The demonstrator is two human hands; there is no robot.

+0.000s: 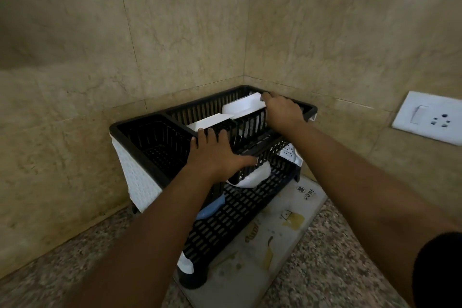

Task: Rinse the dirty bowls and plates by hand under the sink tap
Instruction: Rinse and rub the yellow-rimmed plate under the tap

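A black two-tier dish rack [150,137] stands in the tiled corner. In its upper tier a flat white plate [211,119] leans beside a deeper white dish [241,105]. My right hand [283,110] curls over the dish's right corner and grips it. Spread palm-down on the rack's front rail, my left hand [216,154] has its fingertips touching the plate's near edge and its thumb stretched to the right. A white bowl [255,177] lies on the lower tier under my left hand, and a pale blue piece [212,207] shows beside my left forearm. No sink or tap is in view.
The rack stands on a printed drying mat [275,232] on a speckled granite counter [325,270]. Beige tiled walls close the corner behind it. A white wall switch and socket [430,117] sits on the right wall. The rack's left compartment [160,147] holds nothing.
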